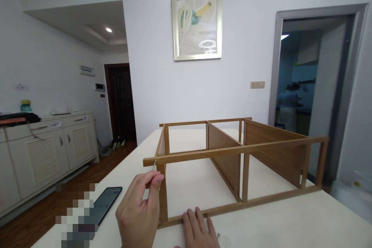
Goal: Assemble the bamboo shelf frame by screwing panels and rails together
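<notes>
A wooden shelf frame (197, 155) lies on its side on a pale table, with panels set between its rails. My left hand (139, 209) is closed, thumb against fingers, around a thin metal rod (154, 165). The rod's upper end meets the left end of the upper rail; its lower part is hidden in my fingers. My right hand (200, 229) rests with fingers stretched over the lower front rail (226, 210). Beside its fingers is a small screw (218, 235), near what looks like clear plastic.
A smartphone (109, 201) lies near the table's left edge (128, 162). White cabinets (49, 151) stand at the left. Behind the table is a wall with a framed picture (197, 25). A person (288, 104) stands beyond the right doorway, and translucent plastic (353, 193) sits at far right.
</notes>
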{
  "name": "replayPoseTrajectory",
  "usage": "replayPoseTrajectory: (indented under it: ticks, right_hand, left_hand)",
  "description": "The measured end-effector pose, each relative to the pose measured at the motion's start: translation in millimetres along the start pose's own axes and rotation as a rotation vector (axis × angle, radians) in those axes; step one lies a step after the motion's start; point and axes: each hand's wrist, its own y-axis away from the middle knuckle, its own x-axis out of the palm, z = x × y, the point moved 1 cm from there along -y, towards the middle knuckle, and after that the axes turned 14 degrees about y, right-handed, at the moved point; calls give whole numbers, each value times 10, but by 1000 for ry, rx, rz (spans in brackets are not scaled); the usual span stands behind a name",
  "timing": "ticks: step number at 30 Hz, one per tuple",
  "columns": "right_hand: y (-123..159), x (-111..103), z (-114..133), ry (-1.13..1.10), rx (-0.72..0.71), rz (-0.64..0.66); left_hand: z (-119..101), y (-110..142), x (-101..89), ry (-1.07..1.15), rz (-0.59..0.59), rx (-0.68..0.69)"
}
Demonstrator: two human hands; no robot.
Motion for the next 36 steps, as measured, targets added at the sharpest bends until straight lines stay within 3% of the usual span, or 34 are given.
replayPoseTrajectory:
  ticks: [7, 15, 21, 27, 30, 36]
  right_hand:
    - [2, -71, -8, -31, -5, 50]
    - [22, -201, -151, -119, -130, 115]
    - [44, -310, -145, -149, -101, 160]
    - [60, -333, -145, -147, -103, 119]
    - [53, -440, -137, -157, -87, 138]
    - [-32, -775, -104, -201, -44, 306]
  left_hand:
    - [17, -27, -40, -52, 59, 180]
    - [-37, -91, -39, -72, 107, 92]
    - [-60, -121, -61, -49, 145, 56]
    - [-80, -139, -51, -63, 126, 24]
    - [-168, -106, -60, -10, 91, -10]
    - [-336, 24, -119, 149, 63, -87]
